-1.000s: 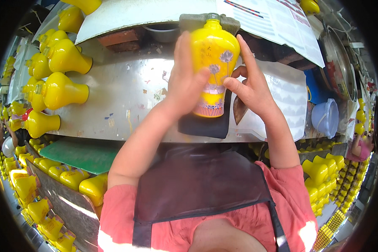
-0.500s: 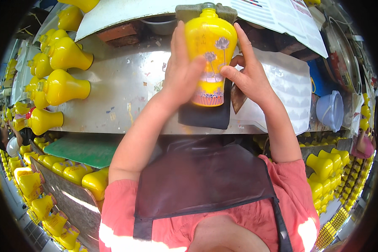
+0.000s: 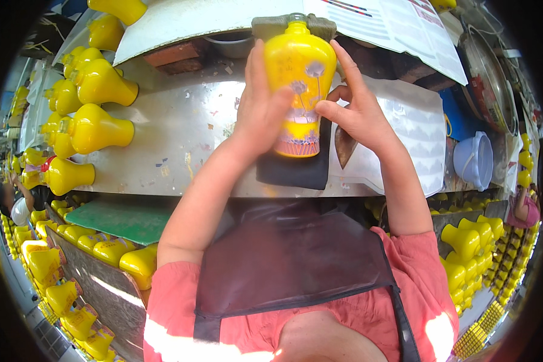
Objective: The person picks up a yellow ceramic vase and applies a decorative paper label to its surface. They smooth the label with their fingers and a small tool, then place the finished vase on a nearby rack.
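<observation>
A glossy yellow bottle (image 3: 295,57) with a clear neck lies with its neck pointing away from me. Grey-purple lotus flowers (image 3: 314,69) and a patterned band near the base (image 3: 297,147) decorate its front. My left hand (image 3: 256,114) is along the bottle's left side, its thumb blurred over the front. Along the right side is my right hand (image 3: 363,111), with its thumb tip at the lotus stems and its fingers by the shoulder. Beneath the bottle are a folded black cloth (image 3: 292,175) and, at the neck, a grey-brown padded support (image 3: 268,25).
Several plain yellow bottles (image 3: 102,128) lie at the table's left. White printed sheets (image 3: 404,133) are on the right, near a pale blue bucket (image 3: 473,160). A brown pointed piece (image 3: 344,146) lies beside the cloth. A green board (image 3: 117,220) sits below the table edge.
The bottle's base has shifted slightly toward me and to the left, with both hands staying on it. The left thumb is blurred in both frames. The whole view has shifted slightly.
</observation>
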Motion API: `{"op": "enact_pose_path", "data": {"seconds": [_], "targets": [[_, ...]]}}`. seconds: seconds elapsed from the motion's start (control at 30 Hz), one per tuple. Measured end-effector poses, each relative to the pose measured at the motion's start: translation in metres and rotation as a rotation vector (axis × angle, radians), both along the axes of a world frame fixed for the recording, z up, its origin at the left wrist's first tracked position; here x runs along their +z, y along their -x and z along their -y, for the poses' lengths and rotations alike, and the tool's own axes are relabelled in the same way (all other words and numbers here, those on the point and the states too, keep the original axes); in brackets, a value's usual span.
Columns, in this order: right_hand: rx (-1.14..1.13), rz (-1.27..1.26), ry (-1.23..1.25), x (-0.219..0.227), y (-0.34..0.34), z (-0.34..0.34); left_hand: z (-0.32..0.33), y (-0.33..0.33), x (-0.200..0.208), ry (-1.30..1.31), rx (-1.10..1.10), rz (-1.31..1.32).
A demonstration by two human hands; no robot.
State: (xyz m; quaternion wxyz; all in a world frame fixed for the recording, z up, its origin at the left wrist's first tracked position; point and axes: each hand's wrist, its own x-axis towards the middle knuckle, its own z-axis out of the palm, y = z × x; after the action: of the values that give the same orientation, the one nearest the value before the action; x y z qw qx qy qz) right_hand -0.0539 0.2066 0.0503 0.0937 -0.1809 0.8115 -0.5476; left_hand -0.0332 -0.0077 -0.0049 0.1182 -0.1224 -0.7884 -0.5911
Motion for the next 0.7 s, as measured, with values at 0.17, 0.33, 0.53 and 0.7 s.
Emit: {"op": "enact_pose_path", "data": {"seconds": [0.17,0.33,0.53,0.7], "targets": [[-0.086,-0.012,-0.035,0.01,0.002,0.003,0.0,0.0,0.002,0.028,0.006,-0.019],[-0.121,-0.048,-0.023,0.002,0.006,0.003,-0.001,0.0,0.004,0.029,0.007,-0.007],[-0.458,0.264,0.158,0.036,0.034,-0.013,0.0,-0.001,0.008,0.024,-0.019,0.038],[0.03,-0.016,0.21,0.061,0.012,-0.002,-0.001,0.0,0.01,0.058,-0.003,0.009]]}}
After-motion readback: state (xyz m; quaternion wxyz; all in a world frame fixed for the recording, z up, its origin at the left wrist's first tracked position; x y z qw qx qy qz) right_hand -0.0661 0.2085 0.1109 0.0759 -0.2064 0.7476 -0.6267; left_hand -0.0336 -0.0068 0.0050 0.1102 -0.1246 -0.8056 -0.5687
